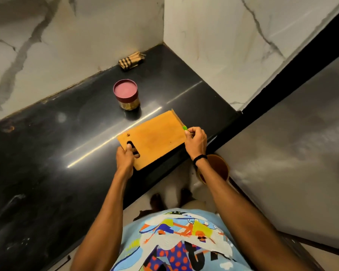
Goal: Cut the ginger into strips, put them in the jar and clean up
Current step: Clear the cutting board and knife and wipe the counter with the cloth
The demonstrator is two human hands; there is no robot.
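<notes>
Black polished stone counter point(47, 153) runs wide and bare at the left. The jar point(126, 96), its pink lid on, stands mid-counter, well apart from a folded checked cloth point(131, 60) against the back wall. Near the front edge, the left hand point(124, 157) grips the wooden cutting board point(157, 137), fingers curled through its handle slot. At the board's right edge the right hand point(196, 141) pinches a green-handled tool point(185, 128). A brown tub point(217, 169) sits below the counter edge.
</notes>
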